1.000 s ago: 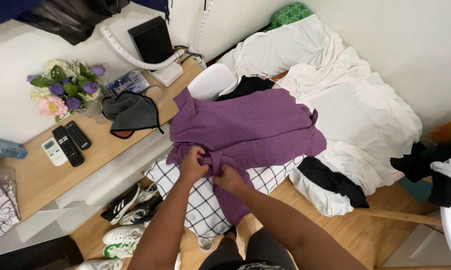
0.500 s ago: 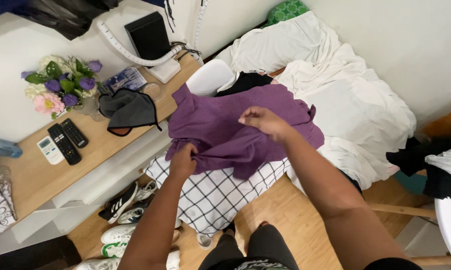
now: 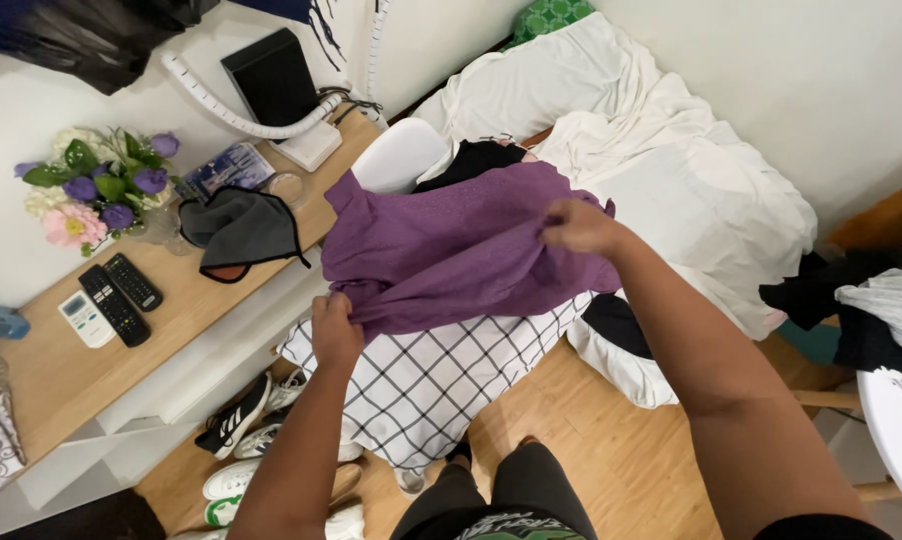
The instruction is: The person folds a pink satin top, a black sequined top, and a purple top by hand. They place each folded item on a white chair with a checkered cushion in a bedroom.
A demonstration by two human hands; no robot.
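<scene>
One purple garment [image 3: 451,250] is being held over a checked black-and-white cloth [image 3: 421,380] that is draping the foot of the bed. The left hand [image 3: 336,330] is closing on the near lower edge, fingers bunching the fabric in a fist. The right hand [image 3: 576,225] is pinching the far edge, lifting it slightly above the rest. Between the two hands the cloth is sagging and wrinkling.

Handling assessment: the garment is appearing light, thin and fully limp; it is not holding any shape of its own and is likely sliding easily over the cloth below. It is not fragile. The soundest holds are judged to be at hems, seams or corners, with the hands well apart so the fabric is hanging flat.

Count of surrounding items:
- one white duvet [image 3: 691,190], rumpled on the bed;
- one white pillow [image 3: 531,90] at the head;
- two black remotes [image 3: 121,295] and one white remote [image 3: 83,320] lying on the wooden desk [image 3: 41,380];
- one vase of mixed flowers [image 3: 96,185];
- one grey face mask [image 3: 239,232] beside it;
- several trainers [image 3: 236,425] sitting on the floor; exact number is not determinable.
</scene>
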